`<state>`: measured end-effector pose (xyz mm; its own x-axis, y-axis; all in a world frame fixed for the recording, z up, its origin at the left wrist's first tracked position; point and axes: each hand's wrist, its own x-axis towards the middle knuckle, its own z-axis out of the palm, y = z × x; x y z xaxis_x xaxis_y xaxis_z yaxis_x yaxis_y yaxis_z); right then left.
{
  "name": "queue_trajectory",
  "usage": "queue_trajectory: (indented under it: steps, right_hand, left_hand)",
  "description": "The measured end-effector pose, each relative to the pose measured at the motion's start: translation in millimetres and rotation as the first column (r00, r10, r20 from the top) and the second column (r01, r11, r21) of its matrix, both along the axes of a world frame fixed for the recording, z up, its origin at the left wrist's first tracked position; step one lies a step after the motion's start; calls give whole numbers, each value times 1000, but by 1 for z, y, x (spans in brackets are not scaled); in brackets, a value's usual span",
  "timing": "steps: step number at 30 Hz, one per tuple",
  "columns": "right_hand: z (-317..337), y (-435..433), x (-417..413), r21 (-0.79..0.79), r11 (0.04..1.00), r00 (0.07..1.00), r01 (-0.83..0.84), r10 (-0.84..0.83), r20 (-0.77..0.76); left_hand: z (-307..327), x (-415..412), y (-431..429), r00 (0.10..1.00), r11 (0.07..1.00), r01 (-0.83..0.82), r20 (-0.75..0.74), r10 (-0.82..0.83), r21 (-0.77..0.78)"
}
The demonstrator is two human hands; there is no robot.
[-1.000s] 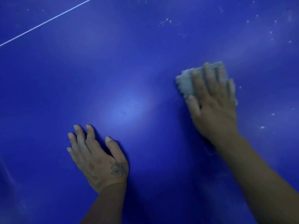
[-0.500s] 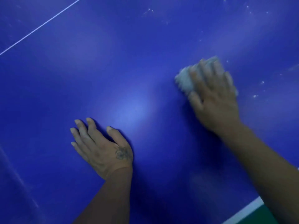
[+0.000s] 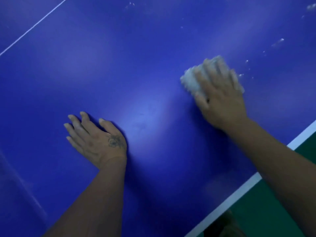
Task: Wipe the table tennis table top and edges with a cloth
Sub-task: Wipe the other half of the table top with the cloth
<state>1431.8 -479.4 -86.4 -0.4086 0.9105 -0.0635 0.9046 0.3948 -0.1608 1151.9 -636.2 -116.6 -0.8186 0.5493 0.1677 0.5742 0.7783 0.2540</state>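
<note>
Cloth [image 3: 189, 81] crosswise under right hand [image 3: 222, 103], blurred

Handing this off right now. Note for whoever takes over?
Grip: left hand lies flat on the table and holds nothing; right hand presses the cloth onto it, blurred.
Done: the blue surface around both hands looks free of specks.
Left: white specks beyond the cloth toward the far right, and the white edge by the right forearm.

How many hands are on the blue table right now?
2. The left hand rests flat on the table, lower centre-left. The right hand presses the cloth onto it, farther right, near the white edge stripe.
</note>
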Motion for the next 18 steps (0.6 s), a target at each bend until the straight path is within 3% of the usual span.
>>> queue_trajectory:
  steps: [1,3,6,9,11,13,15,18]
  right_hand:
    - [-3,-3,-3,29,994,994,104,-104,15]
    - [-8,-30,-16,39,990,990,133,-135,34]
    - [-11,-119,-32,1,960,955,-280,278,-106]
    - [-13,-160,-12,27,881,865,-473,470,-175]
    - [-20,-112,12,76,919,906,-387,394,-156]
    - [-18,-51,37,105,987,986,-123,133,-96]
    - [-12,-4,61,65,992,993,108,-105,-54]
    - [-13,-9,62,98,987,992,127,-125,-20]
  left_hand:
    - [2,3,-1,1000,1000,8,15,-8,-26]
    - [13,9,3,996,999,19,86,-16,-32]
    - [28,23,18,986,992,95,129,-105,81]
    - [32,36,56,920,912,331,134,-369,241]
    - [31,52,88,888,890,378,171,-426,256]
    - [31,74,109,894,913,338,225,-387,228]
    - [26,97,120,905,932,339,226,-361,129]
    - [15,118,121,914,917,398,103,-392,-40]
